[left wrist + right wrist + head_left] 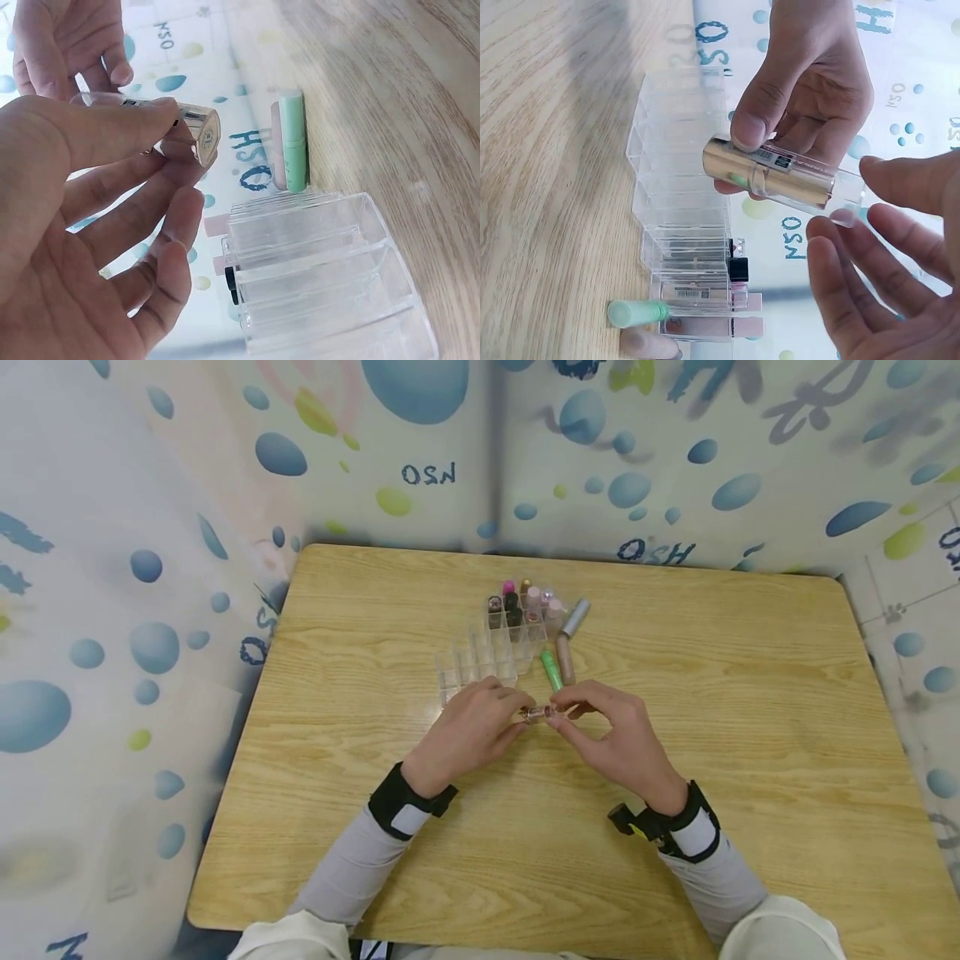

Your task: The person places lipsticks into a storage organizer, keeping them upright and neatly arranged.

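Observation:
A gold lipstick tube (739, 166) with a clear cap is held level between both hands, above the table. My left hand (476, 722) pinches the gold base between thumb and fingers; its other fingers curl loosely below, as the left wrist view shows. My right hand (618, 735) has its thumb and fingertips around the end of the clear cap (846, 196). Just beyond the hands stands a clear stepped organizer (487, 652), its far compartments filled with lipsticks and its nearer ones bare. A green tube (551, 668) lies beside it, close to my right fingers.
A brown-pink tube (566, 660) and a silver-grey tube (576, 618) lie right of the organizer. Several cosmetics, one with a bright pink top (509, 587), stand at its far end. The wooden table (750, 693) meets patterned walls (465, 518) at the back.

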Available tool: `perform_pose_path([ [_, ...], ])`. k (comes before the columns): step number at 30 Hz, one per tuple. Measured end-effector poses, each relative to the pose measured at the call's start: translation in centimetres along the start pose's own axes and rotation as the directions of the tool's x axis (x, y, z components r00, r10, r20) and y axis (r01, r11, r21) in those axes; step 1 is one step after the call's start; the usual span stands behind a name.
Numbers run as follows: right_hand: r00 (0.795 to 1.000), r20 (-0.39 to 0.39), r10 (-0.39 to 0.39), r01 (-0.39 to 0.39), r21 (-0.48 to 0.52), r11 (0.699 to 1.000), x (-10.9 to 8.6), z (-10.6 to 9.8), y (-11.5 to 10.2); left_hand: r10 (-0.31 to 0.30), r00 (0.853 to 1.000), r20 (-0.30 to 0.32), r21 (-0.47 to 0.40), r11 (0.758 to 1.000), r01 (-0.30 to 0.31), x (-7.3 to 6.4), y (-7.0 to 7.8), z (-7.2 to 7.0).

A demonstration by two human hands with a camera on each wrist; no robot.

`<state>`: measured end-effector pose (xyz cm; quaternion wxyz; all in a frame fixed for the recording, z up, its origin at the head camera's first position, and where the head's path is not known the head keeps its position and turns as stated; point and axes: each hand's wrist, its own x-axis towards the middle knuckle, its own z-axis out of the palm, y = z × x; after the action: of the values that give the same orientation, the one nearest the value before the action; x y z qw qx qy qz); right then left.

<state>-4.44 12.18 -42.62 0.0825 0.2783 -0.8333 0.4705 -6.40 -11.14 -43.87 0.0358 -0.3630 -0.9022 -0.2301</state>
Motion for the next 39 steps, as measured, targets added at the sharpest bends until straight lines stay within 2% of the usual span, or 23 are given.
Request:
perform_pose_path([
  [4,0.999,-0.02,-0.041,0.041,0.034,0.999,0.1,0.2,0.1,0.0,1.0,-0.012,-0.019,1.0,0.0,0.0,0.0,-0.1],
  [14,0.996,-0.032,-0.086,0.086,-0.008,0.996,0.6,0.6,-0.4,0.02,0.999,-0.031,-0.037,0.999,-0.021,0.1,0.1,-0.3],
  [19,0.993,-0.034,-0.109,0.108,-0.027,0.994,1.1,0.5,-0.5,0.018,1.0,-0.024,0.017,1.0,-0.017,0.0,-0.1,-0.6],
  [22,0.992,-0.037,-0.123,0.122,-0.032,0.992,1.5,0.3,-0.4,-0.012,0.999,-0.031,0.059,0.998,0.014,-0.1,-0.4,-0.8],
  [29,0.989,-0.038,-0.14,0.138,-0.056,0.989,2.9,-0.2,0.3,-0.144,0.988,-0.059,0.131,0.98,0.151,-0.4,-1.4,-1.0],
  [35,0.99,-0.041,-0.136,0.133,-0.065,0.989,4.2,-0.8,1.0,-0.262,0.965,-0.009,0.143,0.955,0.26,-0.7,-1.9,-1.1],
  [37,0.989,-0.049,-0.14,0.136,-0.071,0.988,4.7,-0.9,1.2,-0.276,0.961,0.007,0.156,0.95,0.272,-0.8,-2.0,-1.1],
  [39,0.988,-0.053,-0.144,0.139,-0.083,0.987,5.2,-1.1,1.4,-0.257,0.966,0.004,0.168,0.953,0.253,-0.9,-2.1,-1.2],
])
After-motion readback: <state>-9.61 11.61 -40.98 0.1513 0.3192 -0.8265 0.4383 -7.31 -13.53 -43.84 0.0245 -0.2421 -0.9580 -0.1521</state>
